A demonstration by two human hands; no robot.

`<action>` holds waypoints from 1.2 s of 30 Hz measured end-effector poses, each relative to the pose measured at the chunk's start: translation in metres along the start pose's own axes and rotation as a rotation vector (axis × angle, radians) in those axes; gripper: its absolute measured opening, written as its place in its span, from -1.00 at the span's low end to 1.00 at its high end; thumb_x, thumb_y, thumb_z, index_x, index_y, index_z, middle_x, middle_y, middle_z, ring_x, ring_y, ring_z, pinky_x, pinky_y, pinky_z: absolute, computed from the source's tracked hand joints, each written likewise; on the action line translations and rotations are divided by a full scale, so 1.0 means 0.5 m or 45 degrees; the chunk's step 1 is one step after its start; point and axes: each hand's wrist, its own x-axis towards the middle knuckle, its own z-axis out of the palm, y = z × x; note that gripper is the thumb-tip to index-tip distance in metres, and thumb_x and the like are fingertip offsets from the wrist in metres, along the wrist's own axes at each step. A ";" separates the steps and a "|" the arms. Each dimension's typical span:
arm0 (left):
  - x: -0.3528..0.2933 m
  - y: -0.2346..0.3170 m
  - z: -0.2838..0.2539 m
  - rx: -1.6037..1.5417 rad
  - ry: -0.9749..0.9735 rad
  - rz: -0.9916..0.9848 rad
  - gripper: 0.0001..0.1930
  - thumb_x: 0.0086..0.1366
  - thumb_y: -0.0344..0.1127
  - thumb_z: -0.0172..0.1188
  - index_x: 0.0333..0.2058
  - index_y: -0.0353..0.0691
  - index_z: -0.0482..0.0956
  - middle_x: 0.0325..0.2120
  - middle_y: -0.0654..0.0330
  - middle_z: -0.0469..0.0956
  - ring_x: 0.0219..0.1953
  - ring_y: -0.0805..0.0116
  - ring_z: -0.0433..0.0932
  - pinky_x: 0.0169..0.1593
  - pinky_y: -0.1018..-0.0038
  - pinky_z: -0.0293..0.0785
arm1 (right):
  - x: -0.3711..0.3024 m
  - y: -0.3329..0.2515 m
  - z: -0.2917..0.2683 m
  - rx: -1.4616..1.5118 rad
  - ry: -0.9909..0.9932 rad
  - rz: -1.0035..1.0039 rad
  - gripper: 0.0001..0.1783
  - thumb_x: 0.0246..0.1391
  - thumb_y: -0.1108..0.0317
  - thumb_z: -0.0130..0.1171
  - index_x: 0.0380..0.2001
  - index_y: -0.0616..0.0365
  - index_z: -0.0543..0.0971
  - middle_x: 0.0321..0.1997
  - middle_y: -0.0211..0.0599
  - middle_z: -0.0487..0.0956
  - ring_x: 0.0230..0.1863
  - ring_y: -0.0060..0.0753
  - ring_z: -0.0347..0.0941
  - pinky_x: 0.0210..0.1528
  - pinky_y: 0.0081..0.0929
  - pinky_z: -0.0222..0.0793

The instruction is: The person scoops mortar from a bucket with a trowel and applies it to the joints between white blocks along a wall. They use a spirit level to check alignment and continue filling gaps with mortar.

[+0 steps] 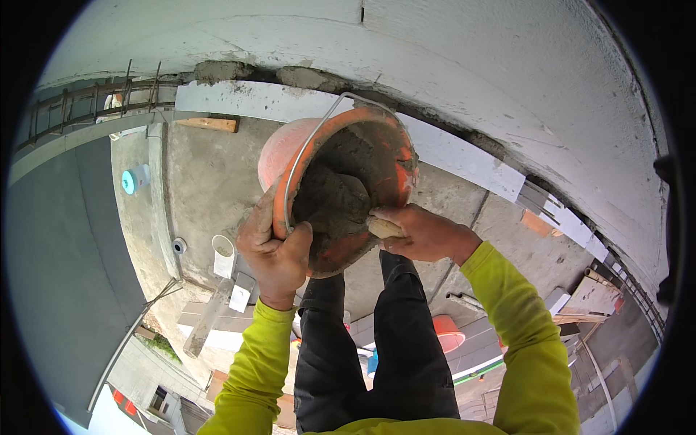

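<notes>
An orange bucket [290,174] is tipped in front of me, its mouth turned toward me and its wire handle up along the far rim. Wet grey mortar [330,199] coats the inside and lies in a heap. My left hand [274,250] is closed on the left rim of the bucket, thumb on the near side. In my right hand [428,232] is the wooden handle of a trowel [386,228], at the bucket's right near rim. The trowel's blade reaches into the bucket and is hard to tell from the mortar.
Beyond the bucket runs a white block wall [464,65], with a pale board [464,156] along its foot. A wooden piece [209,125] lies at the far left, near a blue-lidded container [135,179]. Another orange tub [448,333] stands behind my legs.
</notes>
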 end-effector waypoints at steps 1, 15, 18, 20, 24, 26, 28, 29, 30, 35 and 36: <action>0.004 0.003 -0.003 -0.017 -0.021 -0.016 -0.43 -0.13 -0.53 0.16 -0.02 -0.38 0.63 -0.38 0.20 0.62 -0.35 0.46 0.54 -0.17 0.52 0.45 | -0.003 0.003 0.005 0.125 -0.045 0.012 -0.39 0.12 0.38 0.21 0.21 0.38 0.33 -0.19 0.02 0.60 -0.13 -0.15 0.58 -0.08 -0.32 0.49; -0.042 -0.138 0.044 -0.530 0.388 -0.561 -0.65 -0.03 -0.59 0.05 -0.20 -0.40 0.61 -0.35 0.35 0.52 -0.32 0.57 0.40 -0.18 0.63 0.36 | -0.070 0.066 0.072 1.300 -0.259 0.316 -0.25 0.14 0.46 0.29 0.37 0.30 0.24 -0.42 -0.32 0.56 -0.53 -0.57 0.46 -0.43 -0.53 0.43; -0.066 -0.179 0.065 -0.540 0.514 -0.670 -0.71 -0.03 -0.62 0.04 -0.29 -0.36 0.60 -0.40 0.40 0.48 -0.38 0.63 0.35 -0.26 0.67 0.31 | -0.096 0.070 -0.010 1.122 -0.145 0.457 -0.27 0.11 0.49 0.30 0.34 0.32 0.29 -0.43 -0.30 0.57 -0.52 -0.58 0.47 -0.41 -0.54 0.45; -0.085 -0.201 0.074 -0.533 0.580 -0.711 -0.75 -0.03 -0.64 0.04 -0.35 -0.32 0.59 -0.43 0.43 0.45 -0.41 0.66 0.31 -0.31 0.69 0.27 | -0.097 0.083 -0.081 0.965 -0.022 0.401 -0.27 0.10 0.54 0.30 0.34 0.29 0.30 -0.37 -0.35 0.58 -0.49 -0.63 0.45 -0.39 -0.58 0.45; -0.115 -0.236 0.068 -0.412 0.660 -0.754 -0.72 -0.05 -0.66 0.02 -0.34 -0.32 0.57 -0.41 0.42 0.47 -0.40 0.63 0.34 -0.28 0.68 0.32 | -0.043 0.163 -0.182 0.318 0.385 0.049 -0.31 0.08 0.56 0.31 0.30 0.33 0.34 -0.02 -0.15 0.60 -0.16 -0.45 0.55 -0.07 -0.53 0.51; -0.132 -0.246 0.073 -0.456 0.808 -0.771 -0.71 -0.06 -0.67 0.01 -0.32 -0.33 0.58 -0.39 0.38 0.51 -0.37 0.59 0.40 -0.22 0.65 0.37 | 0.020 0.220 -0.214 -0.323 0.511 0.072 -0.35 0.07 0.56 0.28 0.26 0.32 0.37 0.05 -0.04 0.57 -0.05 -0.23 0.58 0.06 -0.39 0.49; -0.143 -0.255 0.064 -0.428 0.806 -0.745 -0.69 -0.06 -0.65 0.01 -0.30 -0.35 0.59 -0.34 0.31 0.56 -0.30 0.50 0.48 -0.11 0.59 0.43 | 0.094 0.265 -0.218 -0.800 0.642 0.133 -0.33 0.01 0.39 0.27 0.24 0.16 0.38 -0.03 0.03 0.53 -0.13 0.21 0.54 -0.13 -0.11 0.55; -0.157 -0.254 0.064 -0.438 0.816 -0.804 -0.69 -0.06 -0.65 0.02 -0.30 -0.35 0.59 -0.35 0.31 0.56 -0.30 0.50 0.48 -0.11 0.59 0.43 | 0.124 0.283 -0.212 -0.891 0.603 0.242 -0.33 0.02 0.38 0.26 0.24 0.15 0.37 -0.06 0.01 0.52 -0.15 0.19 0.55 -0.15 -0.10 0.55; -0.163 -0.259 0.058 -0.460 0.822 -0.815 -0.70 -0.06 -0.64 0.02 -0.30 -0.35 0.59 -0.35 0.31 0.55 -0.31 0.50 0.48 -0.11 0.59 0.43 | 0.158 0.297 -0.204 -0.973 0.602 0.290 -0.34 0.02 0.38 0.24 0.25 0.14 0.36 -0.08 0.00 0.51 -0.17 0.18 0.55 -0.17 -0.09 0.55; -0.187 -0.259 0.048 -0.419 0.841 -0.856 -0.74 -0.06 -0.64 0.03 -0.35 -0.30 0.57 -0.40 0.38 0.51 -0.37 0.57 0.39 -0.18 0.62 0.38 | 0.163 0.298 -0.122 -0.936 0.747 0.205 -0.35 0.04 0.33 0.23 0.24 0.09 0.36 -0.15 -0.07 0.47 -0.25 0.13 0.56 -0.23 -0.09 0.55; -0.188 -0.256 0.048 -0.426 0.825 -0.837 -0.75 -0.06 -0.64 0.04 -0.36 -0.30 0.57 -0.41 0.39 0.50 -0.38 0.57 0.38 -0.19 0.63 0.37 | 0.147 0.296 -0.103 -0.893 0.719 0.155 -0.34 0.03 0.32 0.23 0.24 0.08 0.36 -0.15 -0.07 0.47 -0.26 0.13 0.55 -0.23 -0.08 0.55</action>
